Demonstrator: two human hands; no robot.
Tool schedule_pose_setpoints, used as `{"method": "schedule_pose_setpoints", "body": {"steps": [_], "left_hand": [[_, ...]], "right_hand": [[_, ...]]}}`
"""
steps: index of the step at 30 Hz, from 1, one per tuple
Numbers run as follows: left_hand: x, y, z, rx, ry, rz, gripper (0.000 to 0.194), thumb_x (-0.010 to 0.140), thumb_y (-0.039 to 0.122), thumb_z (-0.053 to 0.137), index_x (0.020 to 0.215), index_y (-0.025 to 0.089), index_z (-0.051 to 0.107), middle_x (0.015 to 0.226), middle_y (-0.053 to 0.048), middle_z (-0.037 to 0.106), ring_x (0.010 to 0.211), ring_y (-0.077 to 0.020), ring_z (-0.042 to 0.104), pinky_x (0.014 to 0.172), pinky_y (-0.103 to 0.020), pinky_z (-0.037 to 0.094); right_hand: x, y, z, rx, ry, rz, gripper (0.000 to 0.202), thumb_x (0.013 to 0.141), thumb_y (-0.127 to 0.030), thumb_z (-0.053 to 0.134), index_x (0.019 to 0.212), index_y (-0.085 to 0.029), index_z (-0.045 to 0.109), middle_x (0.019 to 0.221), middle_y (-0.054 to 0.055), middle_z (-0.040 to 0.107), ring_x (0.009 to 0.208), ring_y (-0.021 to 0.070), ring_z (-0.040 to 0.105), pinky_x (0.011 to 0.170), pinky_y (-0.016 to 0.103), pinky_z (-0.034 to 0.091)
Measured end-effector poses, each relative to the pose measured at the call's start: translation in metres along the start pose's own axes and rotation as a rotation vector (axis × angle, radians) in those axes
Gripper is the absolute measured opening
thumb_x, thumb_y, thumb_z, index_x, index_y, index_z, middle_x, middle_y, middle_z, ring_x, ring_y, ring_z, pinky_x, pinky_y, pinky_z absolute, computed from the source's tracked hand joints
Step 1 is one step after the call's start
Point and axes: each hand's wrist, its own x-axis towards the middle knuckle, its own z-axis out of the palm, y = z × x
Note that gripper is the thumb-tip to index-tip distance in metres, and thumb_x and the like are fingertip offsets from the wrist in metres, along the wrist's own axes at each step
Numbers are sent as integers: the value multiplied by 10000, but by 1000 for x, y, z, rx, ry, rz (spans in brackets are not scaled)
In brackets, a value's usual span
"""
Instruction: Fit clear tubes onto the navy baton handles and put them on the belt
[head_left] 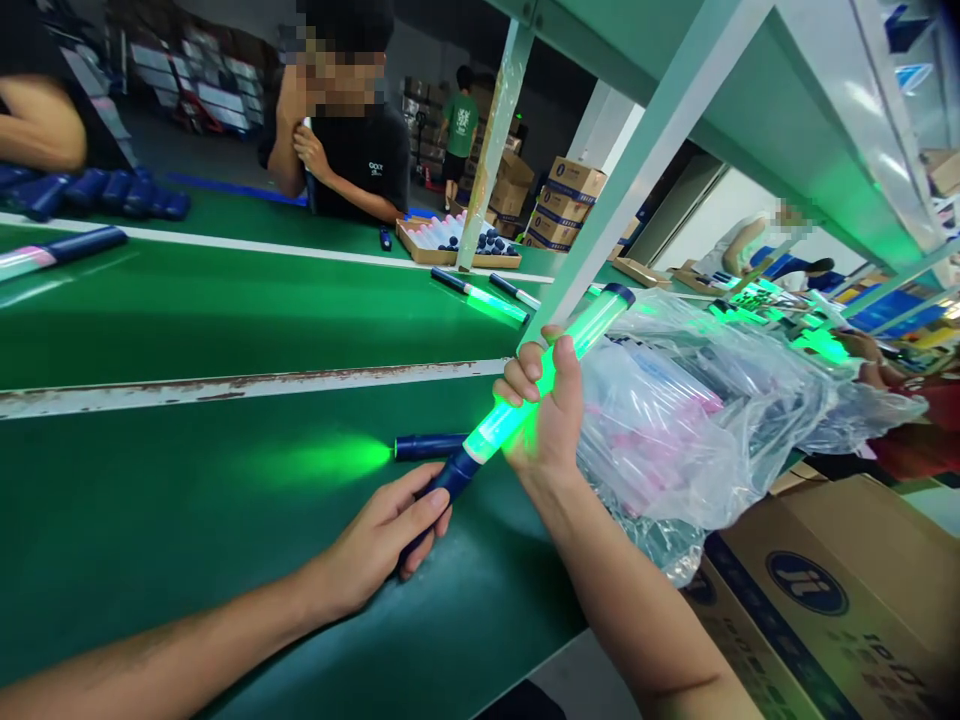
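A light stick with a dark blue handle and a tube glowing green slants up to the right, held in both hands. My left hand is wrapped round its blue handle. Higher up, my right hand grips the glowing tube, below the dark end cap. Just behind the handle, a dark blue handle piece lies on the green work table and throws green light to the left; its right end is hidden behind the held stick.
Clear plastic bags of tubes lie to the right, above an open cardboard box. A white slanted post stands behind my right hand. On the moving-belt-like green strip lie more sticks. Across it sits a person.
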Motion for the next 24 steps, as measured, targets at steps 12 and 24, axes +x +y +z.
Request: {"method": "schedule_pose_setpoints", "body": {"steps": [12, 24], "left_hand": [[-5, -9, 5, 75, 11, 97, 366, 1035, 542, 452, 1141, 198, 519, 910, -12, 575, 615, -90, 464, 596, -249, 394], [5, 59, 24, 673, -26, 697, 294, 1041, 473, 373, 1078, 209, 496, 1087, -113, 667, 998, -260, 650, 888, -362, 515]], "right_hand": [[-3, 1, 21, -107, -56, 5, 216, 947, -410, 670, 994, -230, 559, 633, -101, 432, 438, 25, 327, 414, 130, 297], [-59, -23, 27, -335, -404, 2, 188, 979, -384, 626, 1116, -259, 595, 664, -38, 543, 472, 83, 491, 453, 209, 419]]}}
